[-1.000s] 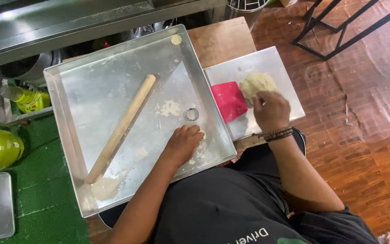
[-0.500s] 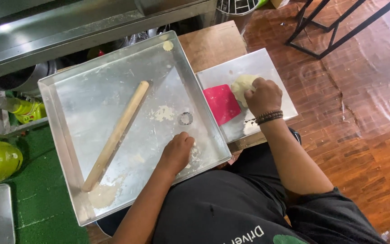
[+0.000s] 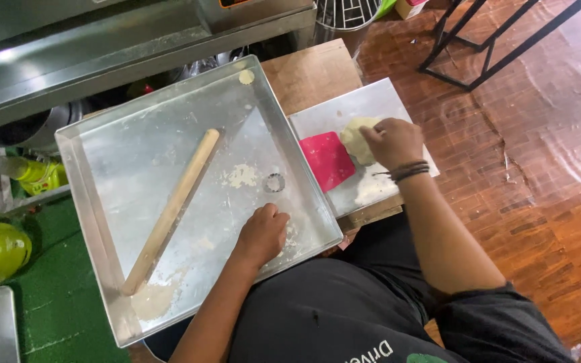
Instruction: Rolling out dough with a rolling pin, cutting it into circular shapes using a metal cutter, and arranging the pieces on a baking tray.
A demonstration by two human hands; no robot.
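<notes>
Compared with half a second earlier, the left hand [image 3: 261, 235] remains planted in the near right corner of the large metal tray [image 3: 95, 202], fingers curled loosely against its floured floor, holding nothing. The right hand [image 3: 393, 142] has shifted slightly on the dough lump [image 3: 354, 138]. The dough lies on the small metal sheet [image 3: 371, 104], directly under the right fingertips, which are bent and press into its top. Beside it rests a pink scraper [image 3: 329, 160]. Farther in, a round cutter [image 3: 274, 182] and a wooden rolling pin [image 3: 171, 211] lie in the tray.
</notes>
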